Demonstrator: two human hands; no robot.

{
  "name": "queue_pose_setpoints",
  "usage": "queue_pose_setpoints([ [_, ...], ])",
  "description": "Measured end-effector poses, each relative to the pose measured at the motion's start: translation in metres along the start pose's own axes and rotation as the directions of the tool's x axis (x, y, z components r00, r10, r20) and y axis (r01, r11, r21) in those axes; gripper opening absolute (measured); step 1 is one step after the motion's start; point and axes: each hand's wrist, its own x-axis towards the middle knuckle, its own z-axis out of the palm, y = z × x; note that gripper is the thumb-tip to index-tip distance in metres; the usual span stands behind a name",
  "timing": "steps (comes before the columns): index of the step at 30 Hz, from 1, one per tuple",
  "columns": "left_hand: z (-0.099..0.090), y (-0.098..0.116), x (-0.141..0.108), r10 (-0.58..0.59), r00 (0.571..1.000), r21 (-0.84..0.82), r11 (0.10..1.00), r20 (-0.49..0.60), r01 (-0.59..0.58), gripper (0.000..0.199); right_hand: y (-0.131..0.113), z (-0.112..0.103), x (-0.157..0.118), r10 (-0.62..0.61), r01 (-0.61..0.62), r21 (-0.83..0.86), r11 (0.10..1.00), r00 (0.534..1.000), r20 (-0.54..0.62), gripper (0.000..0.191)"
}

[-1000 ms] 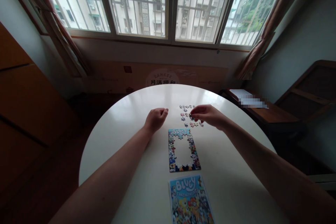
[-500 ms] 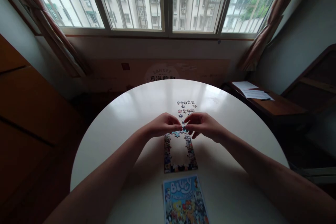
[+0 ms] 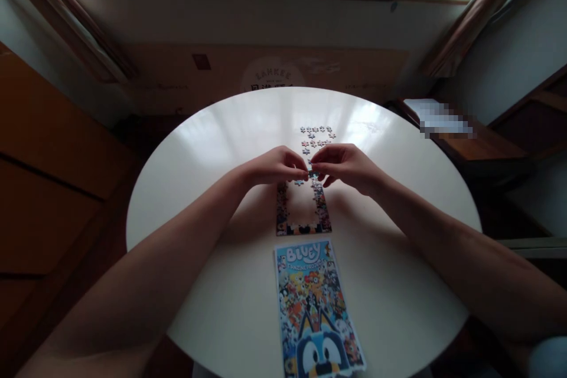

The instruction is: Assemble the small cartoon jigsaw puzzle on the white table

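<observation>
A jigsaw puzzle lies on the white table with its border joined and a bare middle. At its far edge, my left hand has thumb and fingers pinched together. My right hand meets it from the other side, also in a pinch. Between the fingertips is a small puzzle piece, mostly hidden by the fingers. Several loose puzzle pieces are set out in rows beyond my hands. Nearer to me is a colourful Bluey picture sheet, lying flat.
The round white table carries all of this. Against the right wall stands a brown wooden side table with white papers on it. An orange-brown cabinet is at the left. Windows and curtains line the far wall.
My view has tilted down, so the table sits higher and more of the picture sheet shows. Both hands remain pinched together at the puzzle's far edge.
</observation>
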Motion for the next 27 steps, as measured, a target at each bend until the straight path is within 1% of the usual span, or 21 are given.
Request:
queue_pose_setpoints([
  [7,-0.003,0.002,-0.004,-0.017,0.998,-0.042,0.999,-0.059,0.014,0.024,0.0,0.002,0.001,0.029,-0.031,0.044,0.999,0.999,0.04,0.038],
  [14,-0.001,0.001,-0.002,-0.002,0.996,-0.064,0.998,-0.084,-0.003,0.025,0.0,0.003,0.0,0.066,-0.07,0.062,0.996,0.995,0.078,0.038],
  [20,0.002,0.002,0.0,0.04,0.994,-0.044,0.998,-0.098,-0.044,0.026,0.001,0.012,-0.003,0.097,-0.111,0.1,0.989,0.987,0.13,0.04],
  [23,0.001,0.001,-0.002,0.038,0.992,-0.05,0.998,-0.121,-0.044,0.028,0.001,0.017,-0.004,0.105,-0.119,0.137,0.983,0.989,0.108,0.043],
  [27,-0.003,-0.001,-0.005,-0.016,0.991,-0.084,0.996,-0.132,0.005,0.034,0.002,0.02,-0.003,0.08,-0.078,0.166,0.983,0.997,-0.003,0.045],
])
